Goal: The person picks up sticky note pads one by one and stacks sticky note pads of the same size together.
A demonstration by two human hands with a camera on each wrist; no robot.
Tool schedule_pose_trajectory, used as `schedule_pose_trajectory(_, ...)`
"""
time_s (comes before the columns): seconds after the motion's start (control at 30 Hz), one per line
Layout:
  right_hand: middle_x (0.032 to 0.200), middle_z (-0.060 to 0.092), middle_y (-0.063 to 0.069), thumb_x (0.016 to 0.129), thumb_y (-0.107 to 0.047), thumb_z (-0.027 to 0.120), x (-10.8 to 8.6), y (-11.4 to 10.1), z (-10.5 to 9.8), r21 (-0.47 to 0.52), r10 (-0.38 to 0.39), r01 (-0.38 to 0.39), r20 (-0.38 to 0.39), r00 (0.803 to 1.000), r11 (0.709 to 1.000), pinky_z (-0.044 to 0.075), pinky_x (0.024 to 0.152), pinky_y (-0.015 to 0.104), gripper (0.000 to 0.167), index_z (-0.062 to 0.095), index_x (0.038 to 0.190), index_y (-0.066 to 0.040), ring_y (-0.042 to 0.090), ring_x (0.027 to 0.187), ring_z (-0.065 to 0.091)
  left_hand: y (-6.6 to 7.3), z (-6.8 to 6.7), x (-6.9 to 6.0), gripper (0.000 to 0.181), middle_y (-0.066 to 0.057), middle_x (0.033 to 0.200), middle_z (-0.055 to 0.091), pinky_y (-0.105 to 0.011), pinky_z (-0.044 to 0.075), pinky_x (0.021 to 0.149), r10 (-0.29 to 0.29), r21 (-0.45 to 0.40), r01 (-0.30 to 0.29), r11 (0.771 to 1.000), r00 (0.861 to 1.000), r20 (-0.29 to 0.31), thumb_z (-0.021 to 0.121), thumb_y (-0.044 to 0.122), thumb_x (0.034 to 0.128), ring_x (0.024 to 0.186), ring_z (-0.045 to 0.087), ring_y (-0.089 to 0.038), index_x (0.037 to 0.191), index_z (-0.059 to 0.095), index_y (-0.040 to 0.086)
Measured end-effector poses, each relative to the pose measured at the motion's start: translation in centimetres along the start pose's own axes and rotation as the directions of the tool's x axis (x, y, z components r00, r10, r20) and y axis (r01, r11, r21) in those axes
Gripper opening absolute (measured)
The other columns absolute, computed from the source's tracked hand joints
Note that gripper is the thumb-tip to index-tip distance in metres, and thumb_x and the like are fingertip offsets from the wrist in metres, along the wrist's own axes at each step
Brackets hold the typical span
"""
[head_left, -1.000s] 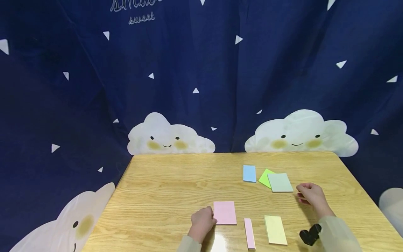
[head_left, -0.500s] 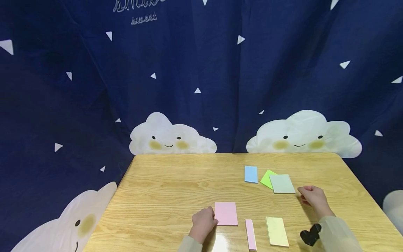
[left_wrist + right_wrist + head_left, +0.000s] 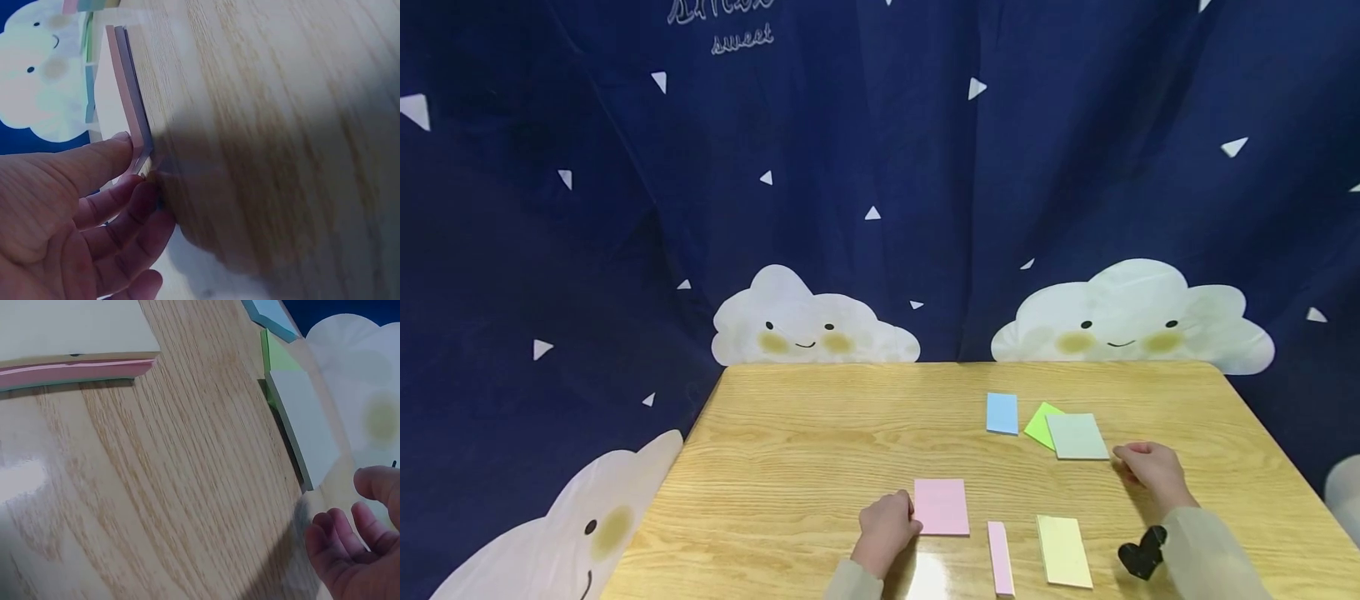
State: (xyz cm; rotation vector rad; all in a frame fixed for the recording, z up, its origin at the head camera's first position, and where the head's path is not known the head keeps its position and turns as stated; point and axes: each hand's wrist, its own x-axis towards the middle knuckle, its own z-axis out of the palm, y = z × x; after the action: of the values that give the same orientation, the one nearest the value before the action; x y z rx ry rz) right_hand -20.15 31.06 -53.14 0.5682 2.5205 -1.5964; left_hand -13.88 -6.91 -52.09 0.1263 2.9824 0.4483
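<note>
A square pink sticky note pad (image 3: 942,507) lies on the table near the front middle. My left hand (image 3: 885,529) is at its left side; in the left wrist view, the thumb (image 3: 115,147) and forefinger pinch the pad's near corner. A purplish layer shows under the pink one. On the right, my right hand (image 3: 1153,473) hovers beside a grey-green square sticky note pad (image 3: 1077,437), which partly covers a lime green pad (image 3: 1042,423). Its fingers are loosely bent, with a gap to the thumb and nothing between them.
A blue sticky note pad (image 3: 1002,413) lies toward the back. Nearer the front are a narrow pink pad (image 3: 1001,558) and a pale yellow pad (image 3: 1064,552). A dark blue curtain (image 3: 850,167) with clouds hangs behind the wooden table (image 3: 790,467).
The view has shifted slightly. My right hand has moved a little and its fingertips have drawn closer together. The left hand stays at the pink pad, and the pads lie as before.
</note>
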Motion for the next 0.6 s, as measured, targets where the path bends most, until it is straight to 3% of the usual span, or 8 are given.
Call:
schedule_pose_trajectory(0.37,0.070,0.057,0.004,0.077,-0.020,0.058,0.4,-0.1,0.6,-0.033,0.035,-0.036,-0.031,0.999,0.999,0.046,0.053,0.025,0.045,0.048,0.101,0.017,0.010,0.059,0.052,-0.1,0.0,0.0,0.021,0.006,0.063,0.049,-0.033,0.039,0.054,0.013,-0.008,-0.013,1.000,1.000,0.001,0.070,0.026,0.0725,0.056,0.049,-0.012,0.072,0.051,0.016)
schedule_pose_trajectory(0.6,0.072,0.056,0.007,0.075,-0.019,0.059,0.4,0.0,1.1,-0.063,0.021,-0.023,-0.037,0.999,0.998,0.045,0.051,0.027,0.043,0.050,0.098,0.016,0.013,0.060,0.051,-0.3,0.4,0.0,0.023,0.006,0.063,0.050,-0.034,0.039,0.054,0.014,0.000,-0.014,1.000,1.000,-0.007,0.071,0.027,0.0720,0.057,0.049,-0.012,0.073,0.051,0.016)
